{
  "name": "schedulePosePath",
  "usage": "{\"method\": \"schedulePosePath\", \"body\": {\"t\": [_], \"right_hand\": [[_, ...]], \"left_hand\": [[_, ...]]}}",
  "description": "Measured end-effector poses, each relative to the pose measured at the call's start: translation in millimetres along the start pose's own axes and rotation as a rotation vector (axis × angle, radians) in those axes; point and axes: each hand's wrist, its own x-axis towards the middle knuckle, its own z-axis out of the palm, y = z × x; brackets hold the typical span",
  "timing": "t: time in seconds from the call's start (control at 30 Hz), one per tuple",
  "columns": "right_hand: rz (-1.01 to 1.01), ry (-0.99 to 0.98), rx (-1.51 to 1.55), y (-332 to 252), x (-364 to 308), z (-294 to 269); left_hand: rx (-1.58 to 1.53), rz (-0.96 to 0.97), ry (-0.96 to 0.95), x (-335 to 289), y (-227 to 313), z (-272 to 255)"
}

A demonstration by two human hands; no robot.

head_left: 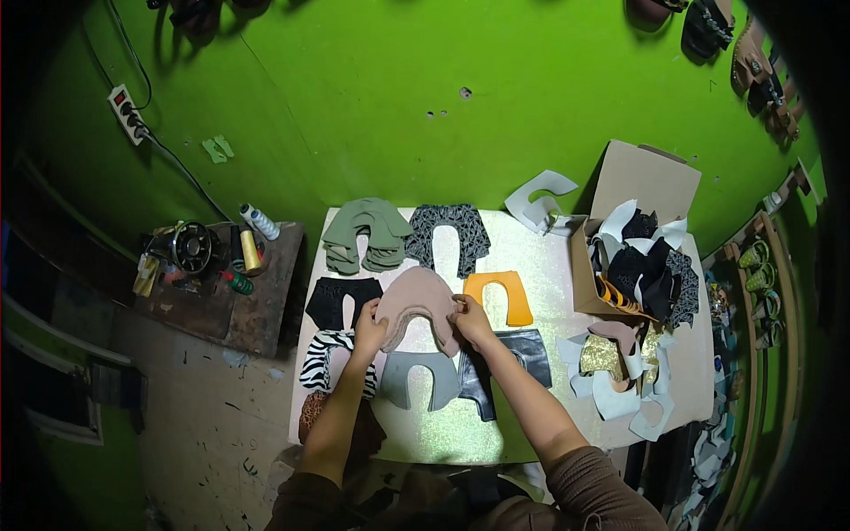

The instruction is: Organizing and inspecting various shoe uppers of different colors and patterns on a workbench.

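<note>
A stack of dusty-pink U-shaped pieces (414, 290) lies in the middle of the pale table, its curve pointing away from me. My left hand (370, 331) grips its left leg and my right hand (472, 322) grips its right leg. Similar cut pieces surround it: an olive-green stack (364, 215) and black-and-grey patterned ones (449, 215) behind, black ones (326, 305) to the left, and orange ones (494, 285) to the right. Nearer me are zebra-striped pieces (324, 352), grey ones (401, 373) and shiny black ones (533, 356). My left forearm partly covers the zebra pieces.
On the right, a cardboard box (580, 274) overflows with offcuts, and white and gold scraps (613, 401) lie before it. A white cutout (538, 196) leans near the wall. At left, a machine with a handwheel (192, 248) and thread spools (262, 223) occupy a side table.
</note>
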Motion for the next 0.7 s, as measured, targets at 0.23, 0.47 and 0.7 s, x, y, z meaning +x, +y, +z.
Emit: {"method": "schedulePosePath", "body": {"t": [0.23, 0.47, 0.7], "right_hand": [[-0.218, 0.084, -0.257, -15, -17, 4], [-0.473, 0.272, -0.766, -8, -33, 6], [-0.67, 0.147, -1.179, 22, -35, 31]], "left_hand": [[0.146, 0.108, 0.04, -3, 14, -1], [0.457, 0.186, 0.059, -26, 33, 4], [1.041, 0.584, -0.044, -34, 18, 20]]}}
